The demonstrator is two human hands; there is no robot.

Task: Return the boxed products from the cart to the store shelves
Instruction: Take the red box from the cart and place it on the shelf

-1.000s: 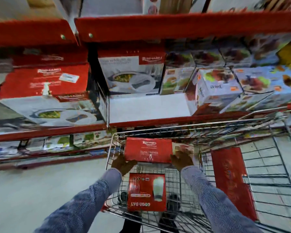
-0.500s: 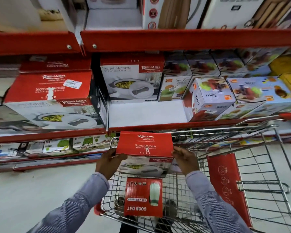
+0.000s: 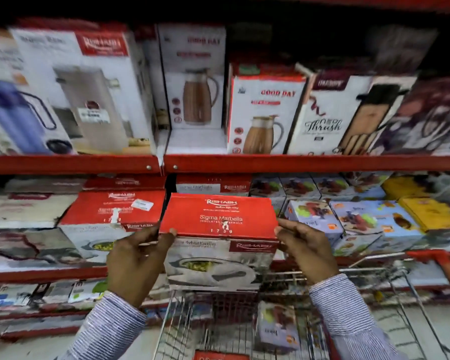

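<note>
**Casserole box lifted clear of the cart and level with its shelf**

A second ago the Sigma Marbella casserole box (image 3: pixel 220 240) sat low in the cart, both hands only just closing on its ends. Now it is up at the centre of the frame, held in the air in front of the middle shelf (image 3: pixel 296 163), above the wire cart (image 3: pixel 374 302). The left hand (image 3: pixel 134 261) clamps the box's left end, thumb on the red lid edge and fingers wrapped down the side; the right hand (image 3: pixel 305 249) presses the right end with fingers curled around the corner. Both are closed firmly on the carton, which stays level, red lid up.

Just behind it, in the upper middle of the frame, stands another Rishabh box (image 3: pixel 213 185) of the same print, and a matching stack (image 3: pixel 112 216) sits to the left of centre. That looks like the right home for this one, and the white gap seen in front of that rear box moments ago is probably where it goes.

So the lift is done; the placing is not. Down in the basket at bottom centre, a small juicer box (image 3: pixel 277 326) and the edge of a red carton (image 3: pixel 220 355) wait their turn, so more returns remain.
</note>
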